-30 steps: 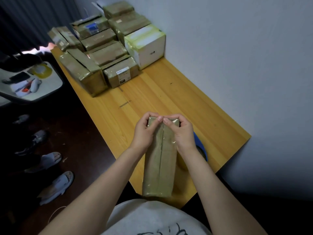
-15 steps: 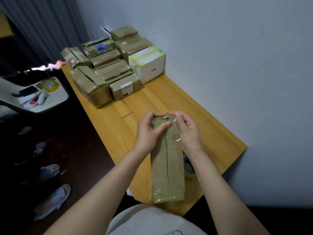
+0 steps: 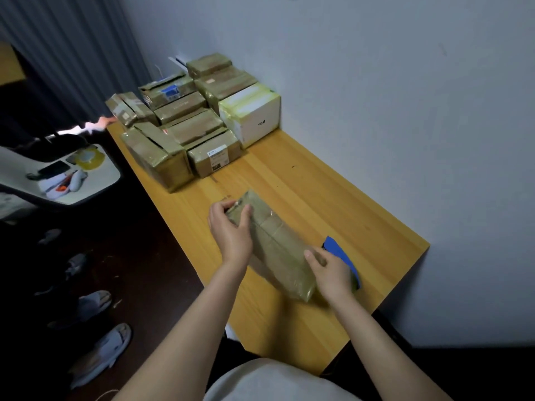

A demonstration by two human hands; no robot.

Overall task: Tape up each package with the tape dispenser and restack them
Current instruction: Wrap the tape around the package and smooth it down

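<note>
Your right hand (image 3: 330, 272) has dropped to grip the near end of the package (image 3: 278, 250), with the tape dispenser (image 3: 340, 253) just behind it. The package now lies diagonal on the table (image 3: 362, 215), left hand (image 3: 231, 227) pinching its far end. Looks taped, so the far pile (image 3: 179, 134) is probably next.

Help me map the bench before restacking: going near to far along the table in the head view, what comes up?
The right hand on the package at its near end → left hand gripping its far end → labelled brown box → white box → small brown box at the very back.
</note>
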